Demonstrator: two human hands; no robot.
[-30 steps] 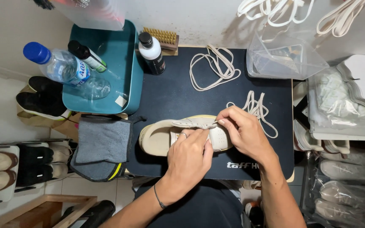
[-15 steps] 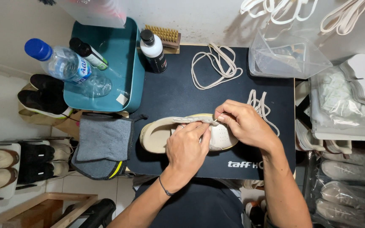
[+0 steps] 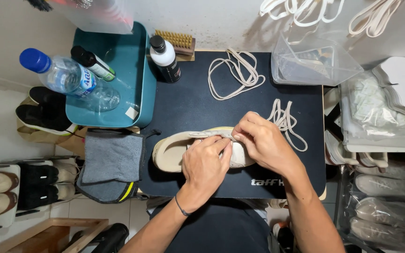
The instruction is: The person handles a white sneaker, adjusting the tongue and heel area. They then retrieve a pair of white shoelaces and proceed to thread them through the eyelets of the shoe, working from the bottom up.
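change: both hands stay on the shoe (image 3: 172, 152), barely shifted
left hand (image 3: 206, 161): pinching its lace (image 3: 209, 135)
right hand (image 3: 264, 143): pinching same lace

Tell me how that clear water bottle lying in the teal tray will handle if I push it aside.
The water bottle lies on its side, so it will probably roll rather than slide. It looks mostly empty and thin-walled: likely light, and apt to dent under a firm grip. The teal tray has a raised rim, which should stop it, though it may knock the small dark bottle beside it.

Bare forearms, thin dark wristband (image 3: 180, 212) (left wrist), dark clothing.
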